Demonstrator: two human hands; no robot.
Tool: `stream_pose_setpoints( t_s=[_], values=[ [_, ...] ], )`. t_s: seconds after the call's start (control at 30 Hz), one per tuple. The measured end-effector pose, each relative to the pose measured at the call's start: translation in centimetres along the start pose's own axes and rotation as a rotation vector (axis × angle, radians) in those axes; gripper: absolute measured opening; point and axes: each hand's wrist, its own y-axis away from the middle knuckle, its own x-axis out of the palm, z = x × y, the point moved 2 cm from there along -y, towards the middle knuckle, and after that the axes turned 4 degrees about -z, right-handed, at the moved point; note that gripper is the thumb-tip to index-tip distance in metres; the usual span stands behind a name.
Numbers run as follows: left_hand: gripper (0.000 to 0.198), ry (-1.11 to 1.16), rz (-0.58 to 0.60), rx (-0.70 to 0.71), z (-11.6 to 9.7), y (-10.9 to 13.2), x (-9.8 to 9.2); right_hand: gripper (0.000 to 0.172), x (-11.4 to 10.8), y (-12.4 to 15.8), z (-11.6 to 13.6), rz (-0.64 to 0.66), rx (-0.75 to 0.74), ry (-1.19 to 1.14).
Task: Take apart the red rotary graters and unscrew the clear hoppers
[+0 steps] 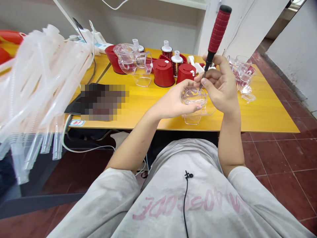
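My left hand (pixel 173 100) is closed around a clear plastic housing (pixel 194 97), thumb along its near side and fingers at the far side. The housing is held over the yellow table near its front edge. A screwdriver (pixel 218 31) with a red, black-ended handle leans up to the right; its thin shaft passes through the fingers of my right hand (pixel 223 86), which pinch it low down. The tip meets the rim of the housing or comes very close to it. Whether a screw sits there is too small to tell.
Red cups (pixel 163 73), cylinders with white tops (pixel 176 61) and a clear housing (pixel 133 59) stand along the back of the yellow table (pixel 267 115). More clear parts (pixel 244 76) lie at the right. Translucent corrugated tubes (pixel 42 89) pile at the left, beside a black flat object (pixel 86 96).
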Motion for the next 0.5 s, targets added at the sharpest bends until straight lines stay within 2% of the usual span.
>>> stream_pose_setpoints(
  t_s=[0.27, 0.5],
  values=[
    [0.079, -0.045, 0.013, 0.023, -0.2, 0.04, 0.0, 0.063, -0.72, -0.47, -0.19, -0.047, 0.015, 0.055],
    [0.077, -0.026, 0.01, 0.043, 0.14, 0.1, -0.01, 0.077, -0.76, -0.44, -0.37, -0.113, 0.063, 0.05]
  ],
)
